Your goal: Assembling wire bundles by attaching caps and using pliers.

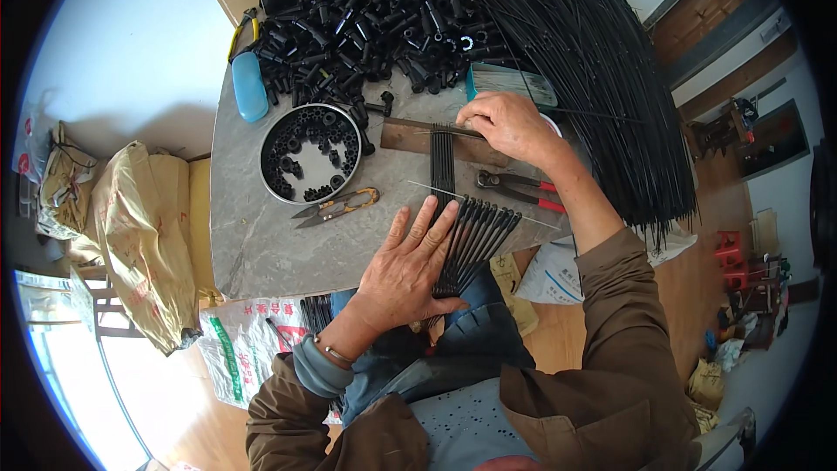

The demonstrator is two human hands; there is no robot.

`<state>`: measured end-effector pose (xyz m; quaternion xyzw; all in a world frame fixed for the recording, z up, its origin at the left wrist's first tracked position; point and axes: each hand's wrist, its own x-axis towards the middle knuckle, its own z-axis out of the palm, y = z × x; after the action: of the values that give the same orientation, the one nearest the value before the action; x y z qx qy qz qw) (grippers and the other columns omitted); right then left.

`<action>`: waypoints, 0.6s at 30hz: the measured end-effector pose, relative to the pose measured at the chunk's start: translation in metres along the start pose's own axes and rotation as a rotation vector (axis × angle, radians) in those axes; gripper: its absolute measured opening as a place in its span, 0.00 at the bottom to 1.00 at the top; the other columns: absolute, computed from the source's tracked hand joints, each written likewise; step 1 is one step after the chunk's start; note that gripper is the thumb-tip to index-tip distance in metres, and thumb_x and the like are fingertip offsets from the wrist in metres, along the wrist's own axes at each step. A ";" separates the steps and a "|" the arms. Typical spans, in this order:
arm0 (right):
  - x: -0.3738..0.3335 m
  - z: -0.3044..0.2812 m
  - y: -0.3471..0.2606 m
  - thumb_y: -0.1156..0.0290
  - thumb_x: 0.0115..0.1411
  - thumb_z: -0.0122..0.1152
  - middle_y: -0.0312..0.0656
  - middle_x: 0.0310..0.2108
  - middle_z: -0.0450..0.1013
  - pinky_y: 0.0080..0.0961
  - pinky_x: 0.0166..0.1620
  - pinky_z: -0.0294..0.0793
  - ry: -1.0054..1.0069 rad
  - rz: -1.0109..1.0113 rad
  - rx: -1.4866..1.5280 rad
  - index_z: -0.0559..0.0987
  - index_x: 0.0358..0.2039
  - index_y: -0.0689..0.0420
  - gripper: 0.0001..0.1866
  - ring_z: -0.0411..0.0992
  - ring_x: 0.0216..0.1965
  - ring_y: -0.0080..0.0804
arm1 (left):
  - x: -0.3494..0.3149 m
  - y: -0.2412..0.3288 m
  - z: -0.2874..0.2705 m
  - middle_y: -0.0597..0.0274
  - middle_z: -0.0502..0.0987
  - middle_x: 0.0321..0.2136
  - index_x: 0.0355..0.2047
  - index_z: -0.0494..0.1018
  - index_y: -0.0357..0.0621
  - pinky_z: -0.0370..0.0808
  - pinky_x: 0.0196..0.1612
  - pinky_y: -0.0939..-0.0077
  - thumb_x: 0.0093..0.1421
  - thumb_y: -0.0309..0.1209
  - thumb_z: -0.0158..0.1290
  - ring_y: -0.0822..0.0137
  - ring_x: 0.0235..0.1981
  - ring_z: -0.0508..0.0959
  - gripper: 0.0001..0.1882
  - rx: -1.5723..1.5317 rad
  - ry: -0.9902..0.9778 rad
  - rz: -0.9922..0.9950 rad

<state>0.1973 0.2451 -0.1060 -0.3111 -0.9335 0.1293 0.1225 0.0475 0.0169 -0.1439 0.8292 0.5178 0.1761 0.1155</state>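
Note:
My left hand lies flat with fingers spread on a row of thin black rods, which runs from the tabletop toward my lap. A thin metal wire crosses the row at my fingertips and passes by the looped ends of a second, fanned group of black rods. At the far ends of the row, my right hand is closed in a pinch. A fine line runs across the rod tips toward its fingers, but what they hold is too small to make out. Beneath those tips lies a flat wooden strip.
Red-handled pincers lie right of the row; thread snips and a round tin of black rings lie left. Behind are a heap of black tubular parts, a teal box of thin pale sticks and a large black rod bundle.

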 end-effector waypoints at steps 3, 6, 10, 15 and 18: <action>-0.001 0.004 0.001 0.72 0.56 0.55 0.41 0.29 0.75 0.34 0.39 0.72 0.013 -0.022 0.071 0.81 0.31 0.57 0.08 0.74 0.32 0.41 | -0.001 0.001 0.001 0.49 0.48 0.67 0.61 0.59 0.34 0.43 0.67 0.51 0.44 0.64 0.55 0.50 0.68 0.46 0.54 -0.003 0.007 0.003; -0.002 0.002 0.002 0.72 0.55 0.55 0.41 0.29 0.75 0.34 0.38 0.72 0.008 -0.009 0.119 0.82 0.31 0.56 0.07 0.74 0.32 0.41 | -0.001 0.001 0.001 0.49 0.48 0.67 0.60 0.59 0.34 0.43 0.67 0.51 0.43 0.64 0.55 0.50 0.68 0.46 0.54 -0.007 0.001 0.002; 0.000 0.003 0.000 0.73 0.55 0.56 0.41 0.29 0.75 0.34 0.38 0.72 0.015 -0.019 0.090 0.82 0.31 0.56 0.07 0.74 0.32 0.41 | 0.000 0.000 0.001 0.49 0.48 0.67 0.60 0.59 0.33 0.43 0.67 0.51 0.43 0.64 0.55 0.49 0.68 0.46 0.54 -0.006 0.003 0.005; 0.004 0.006 -0.002 0.68 0.56 0.52 0.40 0.30 0.76 0.35 0.43 0.71 -0.020 0.047 0.120 0.83 0.31 0.54 0.10 0.74 0.35 0.41 | 0.000 0.000 0.002 0.49 0.48 0.66 0.60 0.59 0.33 0.43 0.67 0.51 0.44 0.64 0.55 0.49 0.68 0.46 0.54 -0.008 0.008 0.000; 0.005 0.004 -0.004 0.68 0.56 0.52 0.41 0.30 0.76 0.36 0.43 0.71 -0.003 0.016 0.079 0.82 0.31 0.55 0.10 0.73 0.36 0.41 | 0.000 0.000 0.002 0.49 0.48 0.66 0.60 0.60 0.34 0.43 0.67 0.51 0.44 0.64 0.54 0.49 0.68 0.46 0.54 -0.002 0.007 0.000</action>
<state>0.1901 0.2441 -0.1072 -0.3133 -0.9254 0.1673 0.1321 0.0479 0.0167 -0.1460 0.8284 0.5181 0.1795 0.1145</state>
